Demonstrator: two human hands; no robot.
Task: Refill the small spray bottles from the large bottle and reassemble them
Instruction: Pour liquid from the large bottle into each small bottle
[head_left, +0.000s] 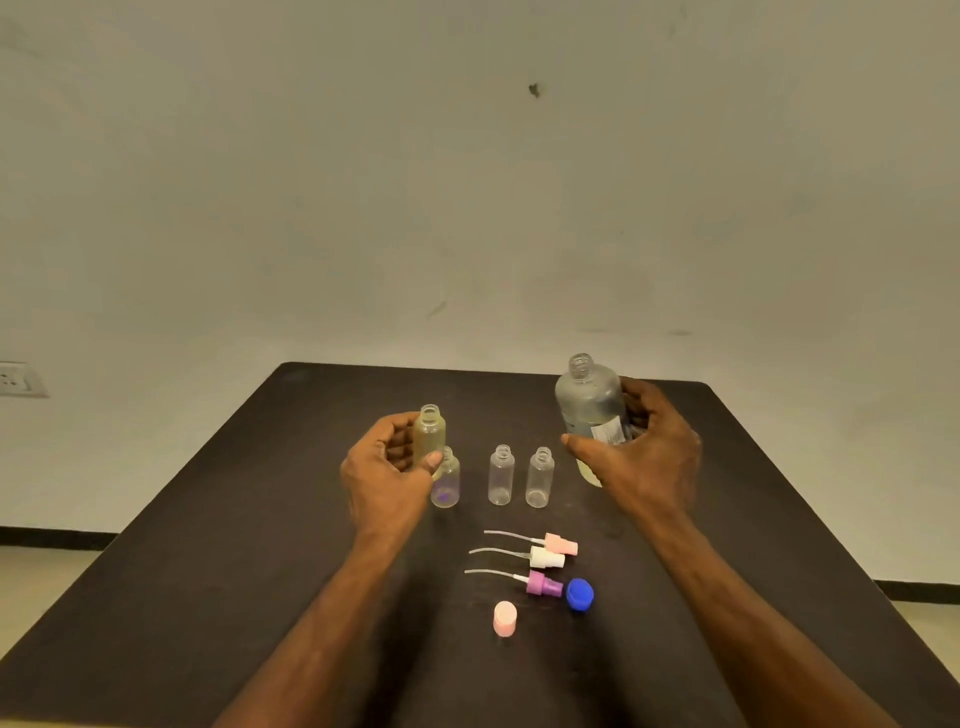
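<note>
Dark brown table (208, 519), matte top, against a pale wall (467, 182). Left hand (387, 470) at 9 o'clock of the layout, fingers curled round a small clear bottle (429, 434) held upright above the table, thumb tip on its lower wall; neck open, no cap. Contents look faintly yellowish; level cannot be read.

Right hand (641, 452) at 2 o'clock, wrapped round the large bottle (589, 410), upright, mouth open, label (608, 431) facing the camera. Whether its base touches the table cannot be told; the palm covers it.

Standing on the table between the hands: three small uncapped bottles. One (445, 480) sits just below and partly behind the held bottle, with a purple tint at the bottom. The other two, middle (501, 475) and right (540, 478), stand close together at centre and look empty.

Toward 6 o'clock, three spray heads lie on their sides, tubes pointing to 9 o'clock: pink (561, 544), white (546, 558), purple (544, 584). Blue cap (580, 594) just beside the purple head at 3 o'clock. Pink cap (504, 618) stands alone, nearest the camera.
</note>
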